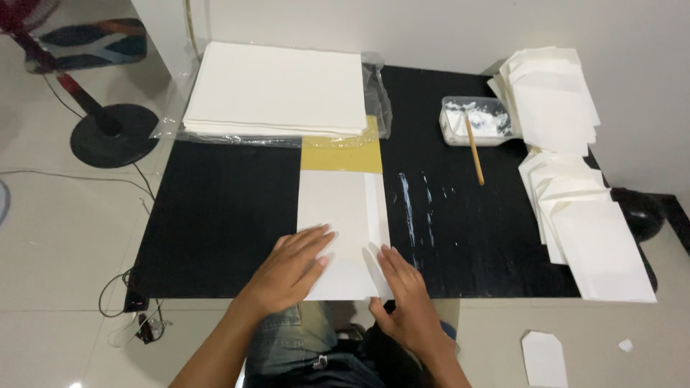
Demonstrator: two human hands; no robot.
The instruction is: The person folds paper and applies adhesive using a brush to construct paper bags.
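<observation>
Both hands lie flat and open, holding nothing: the left hand (295, 267) presses palm-down on the near end of a white folded sheet (343, 215), and the right hand (404, 294) rests its fingertips on the sheet's folded right-hand flap at about 5 o'clock. That sheet sits at the middle of the black worktop (215, 215), its long axis running from 6 toward 12 o'clock, the near edge almost level with the worktop's front rim and the far end lying over a yellow-brown board (341, 152). At 12 o'clock a stack of white paper (277, 90) rests on clear plastic wrap. Toward 2 o'clock stands a clear tub of white paste (480, 121) with a wooden stick (474, 151) leaning out toward 6. Along 3 o'clock lie piles of finished folded envelopes (575, 208). White paste streaks (410, 205) mark the worktop just right of the sheet. Pale floor tiles surround it, with a fan base (113, 135) at 10 o'clock.
</observation>
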